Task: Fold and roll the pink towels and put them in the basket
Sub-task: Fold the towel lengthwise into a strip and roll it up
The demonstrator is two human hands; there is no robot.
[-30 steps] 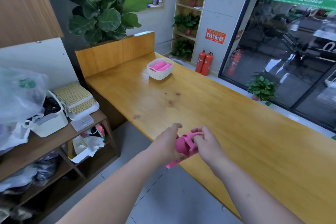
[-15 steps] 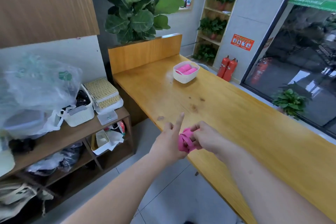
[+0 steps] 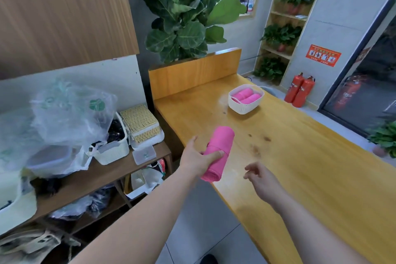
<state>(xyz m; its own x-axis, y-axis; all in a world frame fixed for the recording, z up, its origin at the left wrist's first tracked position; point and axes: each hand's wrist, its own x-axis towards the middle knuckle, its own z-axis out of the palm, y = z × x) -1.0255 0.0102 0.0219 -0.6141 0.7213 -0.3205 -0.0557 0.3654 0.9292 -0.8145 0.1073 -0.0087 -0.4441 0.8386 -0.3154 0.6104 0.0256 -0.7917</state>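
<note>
My left hand (image 3: 198, 159) grips a rolled pink towel (image 3: 220, 146) around its lower half, holding it tilted above the near left edge of the wooden table (image 3: 300, 167). My right hand (image 3: 260, 180) hovers to the right of the roll with loosely curled fingers, holding nothing. A white basket (image 3: 244, 108) stands farther back on the table, with two rolled pink towels (image 3: 246, 96) lying side by side in it.
A low wooden shelf (image 3: 102, 176) on the left carries plastic bags, white bins and a woven box. A large leafy plant (image 3: 184, 15) rises behind the table's wooden back panel. Two red fire extinguishers (image 3: 300, 91) stand by the glass wall on the right.
Both hands worked on the pink towel close together; now the right hand has let go and moved right, and the left hand holds the finished roll up alone. The view has turned left.
</note>
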